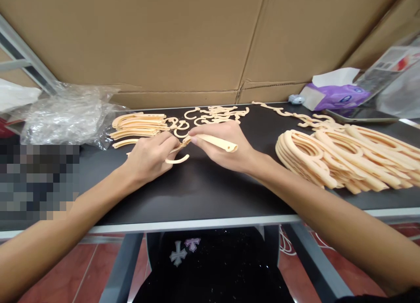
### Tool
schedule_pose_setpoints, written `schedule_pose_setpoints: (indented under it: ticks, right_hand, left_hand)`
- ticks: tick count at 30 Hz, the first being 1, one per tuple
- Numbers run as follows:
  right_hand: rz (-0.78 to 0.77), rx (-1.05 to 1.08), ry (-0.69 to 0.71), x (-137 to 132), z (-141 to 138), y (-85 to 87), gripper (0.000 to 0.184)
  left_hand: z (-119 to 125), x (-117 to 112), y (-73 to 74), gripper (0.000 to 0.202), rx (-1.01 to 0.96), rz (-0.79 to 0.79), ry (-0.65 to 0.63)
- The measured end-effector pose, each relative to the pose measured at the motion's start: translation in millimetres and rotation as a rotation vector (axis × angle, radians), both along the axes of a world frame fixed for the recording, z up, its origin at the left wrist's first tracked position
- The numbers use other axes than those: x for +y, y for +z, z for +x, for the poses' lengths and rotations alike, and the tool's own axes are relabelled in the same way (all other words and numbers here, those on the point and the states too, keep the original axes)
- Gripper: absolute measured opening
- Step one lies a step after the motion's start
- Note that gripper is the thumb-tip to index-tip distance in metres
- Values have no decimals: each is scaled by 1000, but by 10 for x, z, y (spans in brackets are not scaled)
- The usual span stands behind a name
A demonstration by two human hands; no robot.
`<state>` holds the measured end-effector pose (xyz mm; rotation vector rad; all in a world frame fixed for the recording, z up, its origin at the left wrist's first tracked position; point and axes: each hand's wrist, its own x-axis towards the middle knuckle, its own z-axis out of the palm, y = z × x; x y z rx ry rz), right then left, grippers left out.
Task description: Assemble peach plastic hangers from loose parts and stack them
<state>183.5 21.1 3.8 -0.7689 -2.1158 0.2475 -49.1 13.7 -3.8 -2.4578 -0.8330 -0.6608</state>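
Both hands meet over the middle of the black table. My left hand [149,156] is closed around a cream plastic hanger piece, whose curved hook [178,160] sticks out below the fingers. A cream hanger arm [218,142] with a hole near its end is pinched in my right hand [226,147]. The two pieces come together between my fingertips; whether they are joined I cannot tell. Just beyond my left hand lies a stack of hanger arms [139,125]. Loose hooks [219,114] are scattered behind my hands.
Folded hangers [341,158] are piled at the right, with a string of small cream pieces [288,114] behind. A purple tissue pack [341,96] and a flat tablet-like object [364,117] sit at the back right. Clear plastic bags [68,114] lie left. Cardboard [164,44] walls the back.
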Motion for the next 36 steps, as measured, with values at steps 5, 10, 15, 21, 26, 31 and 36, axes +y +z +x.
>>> schedule_pose_setpoints:
  ticks: [5,10,15,21,26,31,36]
  right_hand:
    - [45,-63,23,11,-9,-52,22]
    - [-1,-101,-3,9,-21,-56,23]
    - [-69,-56,-3,2,-34,-44,23]
    - [-167,4,-34,14,-52,-59,20]
    - [-219,78,-31,13,-71,-84,20]
    - [-326,128,-32,8,-80,-58,19]
    - [-365,115,-46,11,-89,-30,20]
  left_hand:
    - [0,28,-72,18,23,4,1]
    - [6,29,-82,19,23,-15,7]
    - [11,24,-73,20,24,-19,2]
    - [5,35,-97,18,10,-18,40]
    - [14,31,-87,23,6,-63,82]
    - [-3,25,-71,24,-3,-48,54]
    - [-22,15,-51,23,1,-105,45]
